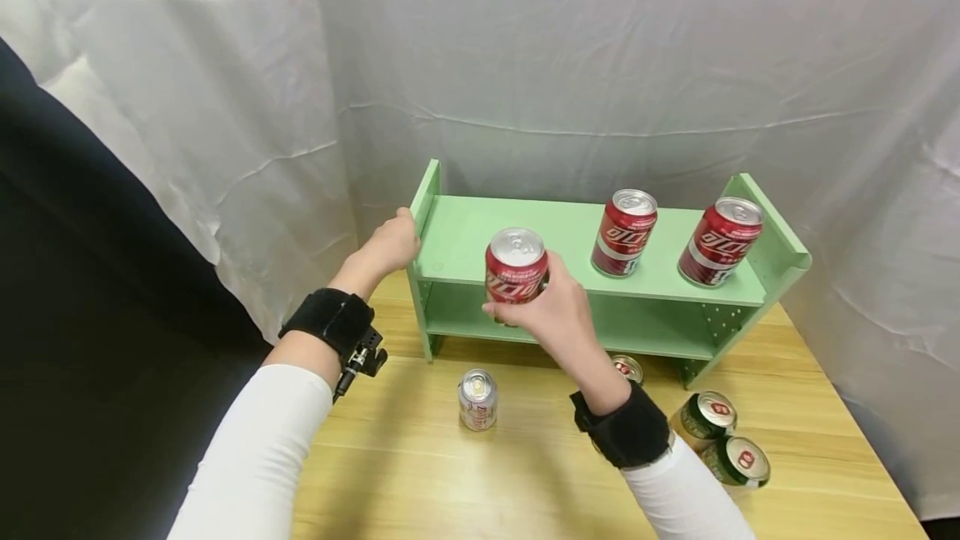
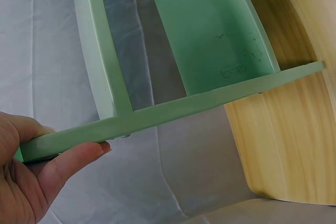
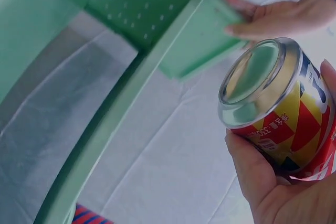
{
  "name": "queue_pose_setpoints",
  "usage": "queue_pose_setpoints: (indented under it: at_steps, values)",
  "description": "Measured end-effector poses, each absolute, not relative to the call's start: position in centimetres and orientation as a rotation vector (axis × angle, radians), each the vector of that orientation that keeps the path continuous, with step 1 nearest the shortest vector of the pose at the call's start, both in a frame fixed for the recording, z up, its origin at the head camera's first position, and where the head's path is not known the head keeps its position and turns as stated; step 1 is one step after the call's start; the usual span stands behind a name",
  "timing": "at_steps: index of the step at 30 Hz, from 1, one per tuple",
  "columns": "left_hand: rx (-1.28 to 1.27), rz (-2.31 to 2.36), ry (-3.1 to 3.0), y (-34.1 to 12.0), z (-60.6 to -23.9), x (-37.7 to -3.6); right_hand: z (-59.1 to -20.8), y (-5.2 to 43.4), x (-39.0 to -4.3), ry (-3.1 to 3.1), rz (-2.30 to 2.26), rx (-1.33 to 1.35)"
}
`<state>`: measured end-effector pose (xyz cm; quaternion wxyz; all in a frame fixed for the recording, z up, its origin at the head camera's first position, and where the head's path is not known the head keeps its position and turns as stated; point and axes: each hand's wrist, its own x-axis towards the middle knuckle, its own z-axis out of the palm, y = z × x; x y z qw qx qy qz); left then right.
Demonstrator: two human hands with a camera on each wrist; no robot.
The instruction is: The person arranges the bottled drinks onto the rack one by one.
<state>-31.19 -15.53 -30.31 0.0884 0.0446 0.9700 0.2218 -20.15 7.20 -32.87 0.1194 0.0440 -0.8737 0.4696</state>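
Right hand [image 1: 558, 315] gripping red can [image 1: 515, 273] — upright, before shelf [image 1: 570, 240]

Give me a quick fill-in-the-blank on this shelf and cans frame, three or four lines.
1. The right hand grips a ____ can.
2. The left hand holds the left end panel of the green ____.
3. On the shelf's top board, ____ red cans stand free of either hand.
4. The small silver can stands on the wooden ____.

Missing words: red; shelf; two; table
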Motion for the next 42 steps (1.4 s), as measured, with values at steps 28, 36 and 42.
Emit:
queue_pose_setpoints:
  at_steps: [28, 36, 42]
  values:
    - [0.135, 0.625, 2.917, -15.5, -30.7, -31.3, -34.9, 9.0, -26.7, -2.548, 1.364, -0.023]
    - [0.141, 0.622, 2.918, -15.3, -30.7, -31.0, -35.2, 9.6, -27.9, -2.567, 1.321, -0.060]
    - [0.124, 0.636, 2.915, -15.4, -30.7, -31.2, -35.3, 9.5, -28.7, -2.551, 1.326, -0.046]
